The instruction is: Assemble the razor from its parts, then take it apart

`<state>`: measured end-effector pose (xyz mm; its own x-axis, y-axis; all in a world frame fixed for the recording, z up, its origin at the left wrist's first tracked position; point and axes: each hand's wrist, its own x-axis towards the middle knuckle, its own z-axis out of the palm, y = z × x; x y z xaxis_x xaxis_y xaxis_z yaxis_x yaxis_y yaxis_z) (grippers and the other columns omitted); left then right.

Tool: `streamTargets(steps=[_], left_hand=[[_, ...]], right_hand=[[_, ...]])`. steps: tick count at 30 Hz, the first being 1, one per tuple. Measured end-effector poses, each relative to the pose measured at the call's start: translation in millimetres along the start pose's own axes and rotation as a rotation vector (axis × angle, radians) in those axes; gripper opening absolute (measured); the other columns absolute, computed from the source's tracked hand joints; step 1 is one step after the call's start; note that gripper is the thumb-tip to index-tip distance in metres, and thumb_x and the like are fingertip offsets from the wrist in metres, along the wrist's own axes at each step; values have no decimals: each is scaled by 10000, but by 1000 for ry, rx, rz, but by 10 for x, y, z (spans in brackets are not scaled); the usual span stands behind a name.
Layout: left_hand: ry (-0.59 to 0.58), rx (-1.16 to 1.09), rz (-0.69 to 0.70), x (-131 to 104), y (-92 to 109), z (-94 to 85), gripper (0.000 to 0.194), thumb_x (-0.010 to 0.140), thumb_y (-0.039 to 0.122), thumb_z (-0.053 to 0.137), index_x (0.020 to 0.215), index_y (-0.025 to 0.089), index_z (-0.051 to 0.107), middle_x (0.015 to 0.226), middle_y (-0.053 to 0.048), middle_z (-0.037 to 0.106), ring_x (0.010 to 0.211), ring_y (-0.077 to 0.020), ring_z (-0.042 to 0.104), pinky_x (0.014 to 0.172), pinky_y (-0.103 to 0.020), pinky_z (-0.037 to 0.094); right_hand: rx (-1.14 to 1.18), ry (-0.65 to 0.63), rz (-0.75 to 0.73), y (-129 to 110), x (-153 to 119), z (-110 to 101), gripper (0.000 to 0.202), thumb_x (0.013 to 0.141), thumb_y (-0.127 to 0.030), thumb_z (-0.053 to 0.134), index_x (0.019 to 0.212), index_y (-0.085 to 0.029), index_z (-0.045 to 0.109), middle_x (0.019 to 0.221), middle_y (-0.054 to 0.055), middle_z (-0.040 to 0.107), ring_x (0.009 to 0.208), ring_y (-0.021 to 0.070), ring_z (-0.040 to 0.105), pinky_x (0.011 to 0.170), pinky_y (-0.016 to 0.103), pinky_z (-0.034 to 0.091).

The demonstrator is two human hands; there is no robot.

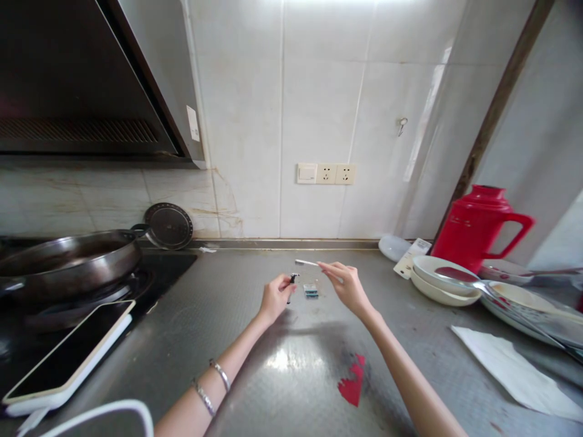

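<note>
My left hand (275,298) is closed around a small black-handled tool (293,278) with a silvery crosswise head, razor-like in shape. Its handle runs down behind my fingers and is partly hidden. My right hand (344,283) pinches the end of a thin white stick, which looks like a toothbrush (306,263). The brush points left, its head above and slightly right of the tool, apart from it. Between my hands a small clear packet with teal bands (311,292) lies on the steel counter (255,388), with tiny bits around it.
A pan (68,261) sits on the stove at left, with a phone (68,358) and white cable in front. At right are a red thermos (473,227), stacked bowls (441,294), plates and a white napkin (514,370). A torn red scrap (353,382) lies near the front.
</note>
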<state>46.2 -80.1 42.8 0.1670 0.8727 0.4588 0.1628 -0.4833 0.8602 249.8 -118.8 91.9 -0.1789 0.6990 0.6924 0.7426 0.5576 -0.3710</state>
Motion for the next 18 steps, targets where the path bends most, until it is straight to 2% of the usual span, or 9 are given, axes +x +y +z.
streamTargets(steps=[2, 6, 9, 12, 16, 18], left_hand=[[-2, 9, 3, -2, -1, 0, 116, 719, 265, 578, 731, 150, 569, 680, -21, 650, 654, -144, 619, 607, -217, 453], [-13, -2, 13, -8, -19, 3, 112, 713, 250, 583, 774, 156, 589, 739, -29, 671, 694, -146, 630, 665, -230, 467], [-21, 3, 18, -9, -37, 6, 114, 718, 257, 581, 770, 155, 583, 746, -30, 672, 697, -145, 631, 661, -227, 466], [-23, 22, 18, -6, -44, 7, 116, 716, 264, 584, 744, 153, 568, 730, -31, 666, 694, -149, 630, 633, -219, 459], [-21, 23, 20, 3, -34, -2, 96, 724, 249, 569, 720, 155, 549, 705, -27, 654, 691, -148, 624, 636, -219, 455], [-18, 21, 17, 5, -28, -7, 98, 726, 251, 564, 724, 156, 544, 700, -27, 650, 684, -148, 621, 621, -216, 450]], right_hand=[[-56, 34, -2, -13, -13, 38, 309, 892, -255, 396, 1121, -244, 602, 866, 62, 658, 780, 147, 575, 826, 328, 304], [-94, -52, -87, -57, -26, 50, 298, 889, -232, 407, 1093, -297, 614, 893, 34, 654, 812, 136, 571, 860, 335, 261], [-109, -3, -58, -55, -25, 30, 295, 891, -237, 404, 1078, -298, 624, 913, 34, 651, 834, 142, 569, 858, 339, 256], [-97, 14, -34, -27, -22, 14, 294, 889, -242, 404, 1068, -285, 635, 909, 49, 656, 830, 152, 572, 851, 345, 266], [6, -96, -47, -2, -16, 7, 257, 869, -264, 453, 1027, -297, 654, 901, 32, 666, 820, 154, 587, 824, 319, 311], [22, -62, -9, 12, -14, 21, 252, 863, -256, 465, 1019, -297, 657, 899, 29, 666, 815, 154, 591, 813, 314, 333]])
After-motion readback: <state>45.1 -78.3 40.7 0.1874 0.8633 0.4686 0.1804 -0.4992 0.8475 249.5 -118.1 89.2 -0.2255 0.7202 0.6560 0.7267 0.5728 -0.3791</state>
